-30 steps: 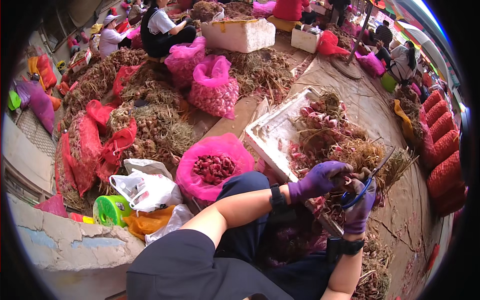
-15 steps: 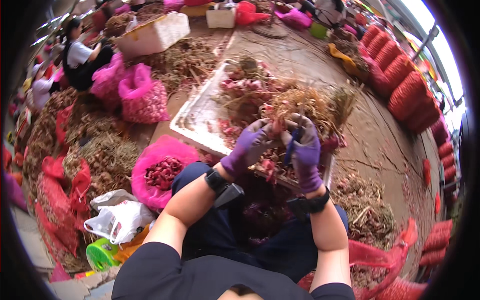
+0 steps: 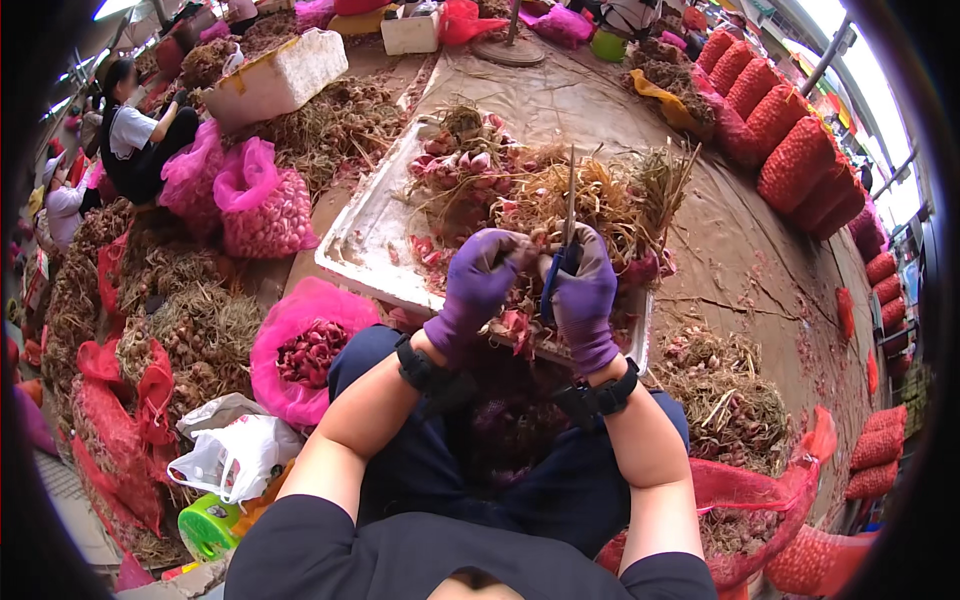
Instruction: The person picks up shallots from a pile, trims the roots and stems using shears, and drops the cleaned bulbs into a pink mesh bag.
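Observation:
Both my hands wear purple gloves with dirty grey fingers, over a white foam tray [image 3: 362, 225]. My right hand [image 3: 585, 295] grips a pair of scissors [image 3: 568, 262] with blue handles; the blade points away from me. Close beside it on the left, my left hand [image 3: 480, 283] has its fingers curled together; what they hold, if anything, is hidden. Beyond the hands, dry straw-coloured stalks [image 3: 570, 195] lie heaped in the tray. Reddish-purple garlic bulbs [image 3: 478, 172] show at its far side, with loose peels around them.
A pink mesh bag [image 3: 275, 345] of red-purple bulbs stands open by my left knee. White plastic bags [image 3: 240, 455] lie nearer. Piles of dried stalks [image 3: 720, 400] flank me. Full red sacks [image 3: 800, 165] line the right side. A person [image 3: 130, 135] sits at the far left.
My left hand has drawn slightly apart from the right, its fingers curled closer. The scissors' blade now stands out pointing away from me. The whole view has shifted a little.

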Available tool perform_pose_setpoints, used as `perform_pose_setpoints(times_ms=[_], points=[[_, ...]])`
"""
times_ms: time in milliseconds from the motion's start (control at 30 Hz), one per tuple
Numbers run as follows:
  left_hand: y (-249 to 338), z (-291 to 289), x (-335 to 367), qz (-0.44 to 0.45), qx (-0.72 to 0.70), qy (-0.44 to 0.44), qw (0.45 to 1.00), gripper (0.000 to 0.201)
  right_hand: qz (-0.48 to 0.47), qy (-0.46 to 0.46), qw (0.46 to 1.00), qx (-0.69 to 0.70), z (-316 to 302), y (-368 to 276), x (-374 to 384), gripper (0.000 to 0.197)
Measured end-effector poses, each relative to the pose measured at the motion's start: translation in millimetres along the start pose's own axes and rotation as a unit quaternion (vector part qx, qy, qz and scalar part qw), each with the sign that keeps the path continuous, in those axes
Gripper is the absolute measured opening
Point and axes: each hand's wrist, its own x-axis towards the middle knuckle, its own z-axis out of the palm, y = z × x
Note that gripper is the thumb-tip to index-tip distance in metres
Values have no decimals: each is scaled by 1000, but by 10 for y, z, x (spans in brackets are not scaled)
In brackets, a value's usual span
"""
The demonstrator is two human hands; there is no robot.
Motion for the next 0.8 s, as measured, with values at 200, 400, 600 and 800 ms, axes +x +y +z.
perform_pose_setpoints(times_ms=[200, 400, 600, 800], points=[[-148, -242, 117, 5, 209, -15, 978, 11, 122, -2, 985, 125, 30, -104, 40, 42], [-133, -312, 155, 40, 45, -153, 986, 30, 98, -41, 989, 108, -17, -101, 32, 40], [-1, -216, 122, -220, -328, -290, 872, 31, 109, -128, 970, 173, -206, -146, 49, 40], [51, -398, 180, -152, -101, -328, 927, 23, 127, -181, 960, 171, -174, -233, 53, 41]])
